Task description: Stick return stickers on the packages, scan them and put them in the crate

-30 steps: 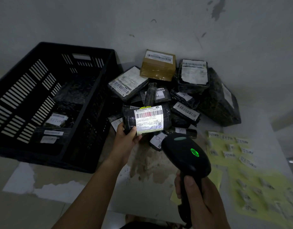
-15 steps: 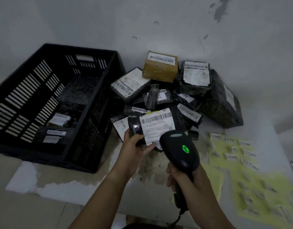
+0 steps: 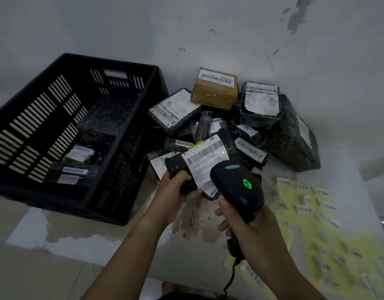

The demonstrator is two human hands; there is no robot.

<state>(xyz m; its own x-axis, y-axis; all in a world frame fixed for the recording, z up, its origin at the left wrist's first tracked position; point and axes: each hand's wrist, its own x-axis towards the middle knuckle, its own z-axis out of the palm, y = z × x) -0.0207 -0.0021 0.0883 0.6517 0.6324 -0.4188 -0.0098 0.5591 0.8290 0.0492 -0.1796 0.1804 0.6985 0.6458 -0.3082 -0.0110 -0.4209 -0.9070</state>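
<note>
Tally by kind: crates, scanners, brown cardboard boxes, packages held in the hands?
black crate: 1
scanner, in right hand: 1
brown cardboard box: 1
package in left hand: 1
total: 4

We count one crate (image 3: 121,68), one scanner (image 3: 236,182), one brown box (image 3: 214,92), roughly ten black parcels (image 3: 292,139) and at least two yellow sticker sheets (image 3: 303,198).
</note>
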